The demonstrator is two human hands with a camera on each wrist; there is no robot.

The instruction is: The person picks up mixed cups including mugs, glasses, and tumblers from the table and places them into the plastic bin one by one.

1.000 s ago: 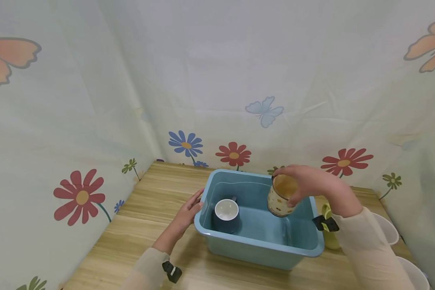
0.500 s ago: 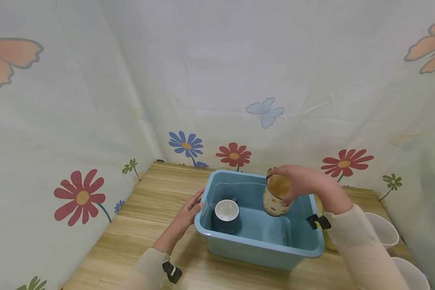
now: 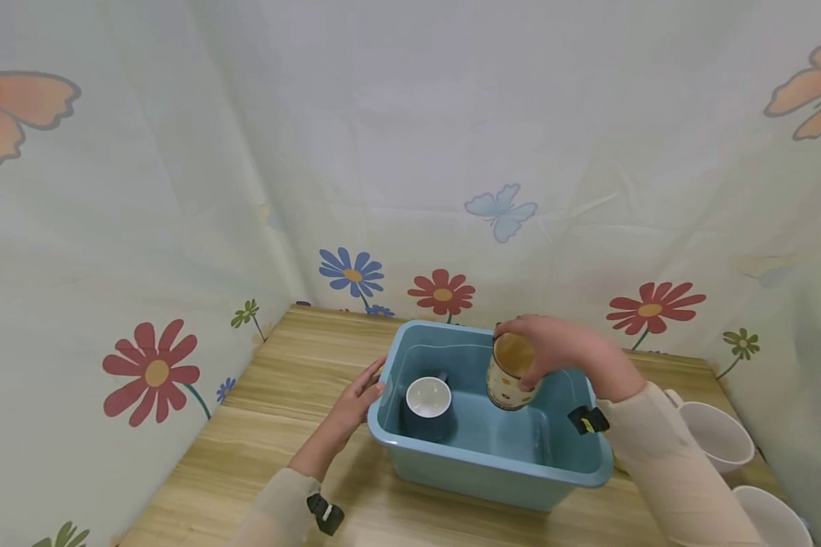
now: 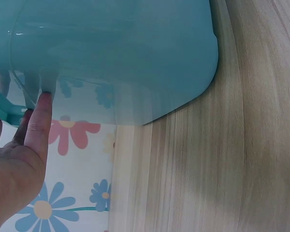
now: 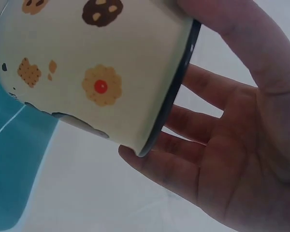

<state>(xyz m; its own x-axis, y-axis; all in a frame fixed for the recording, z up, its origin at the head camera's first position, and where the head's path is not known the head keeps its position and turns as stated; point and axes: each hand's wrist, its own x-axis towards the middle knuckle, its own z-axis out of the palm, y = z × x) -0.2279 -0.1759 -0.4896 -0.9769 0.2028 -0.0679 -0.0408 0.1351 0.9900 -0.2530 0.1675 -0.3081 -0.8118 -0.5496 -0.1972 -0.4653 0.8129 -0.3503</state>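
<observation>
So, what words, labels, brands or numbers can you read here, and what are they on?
"BRO": on the cookie-print cup in the right wrist view; the word's rest isn't readable.
Anything smaller printed there is too blurred to read.
No readable text on the blue tub or dark mug.

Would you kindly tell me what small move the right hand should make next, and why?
I would probably lower the cookie-print cup gently toward the floor of the blue basin: the right hand grips it near its rim, there is a gap between it and the dark mug, and the left hand at the opposite end should help steadiness.
</observation>
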